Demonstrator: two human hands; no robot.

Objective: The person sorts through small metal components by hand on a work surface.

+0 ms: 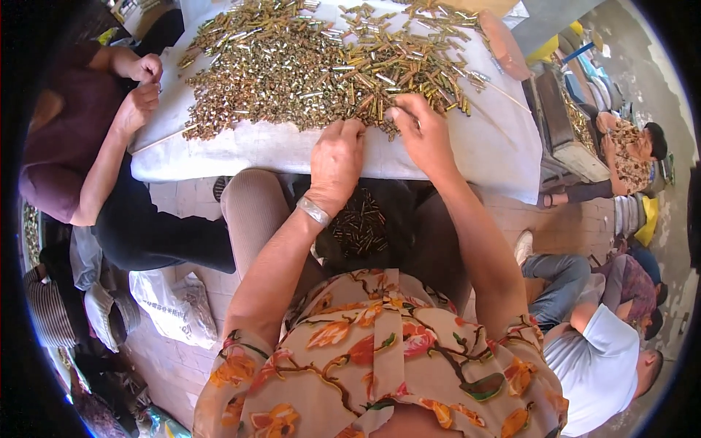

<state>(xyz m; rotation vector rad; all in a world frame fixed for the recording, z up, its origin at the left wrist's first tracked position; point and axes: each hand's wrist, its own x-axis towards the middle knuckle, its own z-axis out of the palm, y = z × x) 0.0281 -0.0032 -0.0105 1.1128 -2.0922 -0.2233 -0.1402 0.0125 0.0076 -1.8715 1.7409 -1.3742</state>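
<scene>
A broad heap of small brass-coloured metal parts [285, 80] covers the far side of the table. Short ring-like or nut-like pieces lie mostly left and middle; longer thin rod-like pieces [416, 73] lie mostly right. At the heap's near edge, my left hand [337, 157] is closed with its fingers curled together, and whatever it holds is hidden. Just right of it, my right hand [427, 139] bends thumb and fingers into a pinch against the heap; anything between the fingertips is too small to name. Below, between my knees, a dark container [332, 244] holds many slim metal pieces [361, 223].
A pale cloth [241, 153] covers the table, with thin sticks [164, 140] at its sides. At left, another person's hands [142, 102] work close together. More people sit at right, near a wooden drawer-like box [577, 157]. A white bag [175, 306] lies on the floor.
</scene>
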